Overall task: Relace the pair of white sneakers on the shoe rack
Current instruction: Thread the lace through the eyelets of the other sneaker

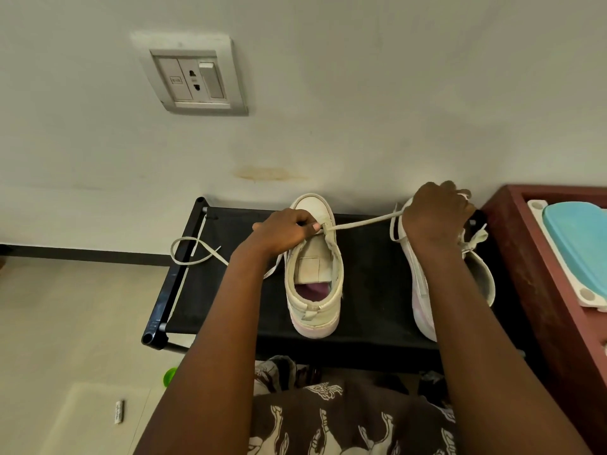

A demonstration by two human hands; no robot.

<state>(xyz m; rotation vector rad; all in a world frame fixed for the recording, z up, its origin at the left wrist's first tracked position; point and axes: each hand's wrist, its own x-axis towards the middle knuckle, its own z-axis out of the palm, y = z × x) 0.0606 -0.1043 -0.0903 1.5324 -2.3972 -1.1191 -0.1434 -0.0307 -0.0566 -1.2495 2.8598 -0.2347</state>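
Indoors, black shoe rack (371, 290) by pale wall (361, 93), left hand (285, 229) and right hand (437, 215) gripping taut lace (361, 221).

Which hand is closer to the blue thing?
Right. The right hand sits just left of the blue thing, gripping the lace; the left hand is farther left, at the upright sneaker.

Pale wall (361, 93), socket plate (193, 77), beige floor (65, 307)
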